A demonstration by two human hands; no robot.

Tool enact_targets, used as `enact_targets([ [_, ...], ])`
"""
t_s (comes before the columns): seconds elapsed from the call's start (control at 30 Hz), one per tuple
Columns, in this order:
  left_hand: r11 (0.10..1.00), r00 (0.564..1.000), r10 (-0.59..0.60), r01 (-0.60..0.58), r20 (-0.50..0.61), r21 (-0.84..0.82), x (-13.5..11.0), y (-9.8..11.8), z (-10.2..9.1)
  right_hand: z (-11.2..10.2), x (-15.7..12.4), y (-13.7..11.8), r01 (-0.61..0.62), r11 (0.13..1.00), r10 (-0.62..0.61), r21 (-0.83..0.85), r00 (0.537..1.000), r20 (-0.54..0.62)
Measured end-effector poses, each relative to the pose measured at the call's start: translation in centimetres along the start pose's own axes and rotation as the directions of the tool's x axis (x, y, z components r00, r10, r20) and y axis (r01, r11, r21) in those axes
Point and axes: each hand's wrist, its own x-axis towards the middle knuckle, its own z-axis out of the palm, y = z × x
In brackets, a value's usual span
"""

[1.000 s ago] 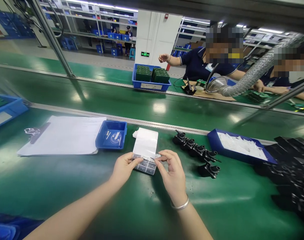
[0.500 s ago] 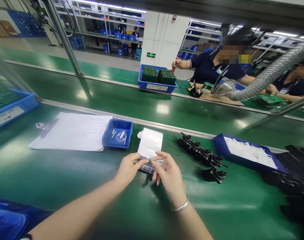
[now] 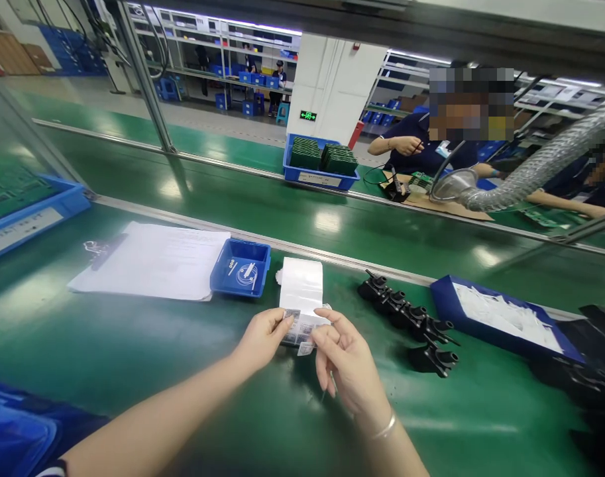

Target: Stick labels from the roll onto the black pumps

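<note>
A white label sheet (image 3: 301, 283) with printed labels at its near end lies in front of me. My left hand (image 3: 263, 339) pinches its near left corner between thumb and fingers. At the sheet's near right side, my right hand (image 3: 350, 364) has thumb and forefinger closed on a small printed label (image 3: 305, 348), which sticks out to the left of the fingertips. The right hand's lower fingers curl loosely below. Whether that label is fully apart from the sheet I cannot make out.
Left of the sheet are a small blue bin (image 3: 235, 291) with small white parts and clipped papers (image 3: 167, 262). Several black plastic parts (image 3: 399, 306) and a blue box (image 3: 505, 332) of white strips lie right. Across the bench, a co-worker (image 3: 421, 149) sits beside circuit boards.
The right hand has shifted slightly right and down, and the label at its fingertips now shows face up. More of the printed labels is visible. The camera view has shifted a little.
</note>
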Motion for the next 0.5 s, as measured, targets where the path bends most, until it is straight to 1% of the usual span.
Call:
enact_targets([
  [0.03, 0.999, 1.0, 0.016, -0.017, 0.003, 0.04, 0.0, 0.1, 0.0, 0.2, 0.3, -0.1, -0.049, 0.998, 0.049, 0.027, 0.999, 0.014],
  [0.1, 0.992, 0.999, 0.048, -0.05, 0.017, 0.114, -0.1, 0.1, -0.1, 0.5, 1.0, 0.1, -0.101, 0.994, 0.101, 0.029, 0.995, 0.001],
  [0.2, 0.986, 0.998, 0.053, -0.058, 0.037, 0.159, -0.2, 0.0, 0.0, 1.0, 2.1, 0.9, -0.088, 0.996, 0.088, -0.008, 0.996, -0.025],
  [0.27, 0.989, 0.998, 0.036, -0.043, 0.046, 0.143, -0.2, -0.3, 0.0, 1.2, 2.4, 1.5, -0.054, 0.998, 0.052, -0.026, 0.997, -0.049],
  [0.37, 0.999, 0.996, -0.002, -0.002, 0.085, 0.045, -0.3, -0.8, 0.1, 1.1, 2.2, 1.9, -0.02, 0.999, 0.017, -0.031, 0.997, -0.076],
  [0.43, 0.999, 0.992, -0.038, 0.04, 0.12, -0.011, -0.3, -1.2, 0.0, 1.0, 2.0, 2.0, -0.018, 1.0, 0.016, -0.022, 0.997, -0.07],
  [0.5, 0.997, 0.989, -0.073, 0.075, 0.13, -0.007, -0.3, -1.4, -0.1, 0.9, 1.8, 2.1, -0.017, 1.0, 0.016, -0.005, 0.999, -0.052],
])
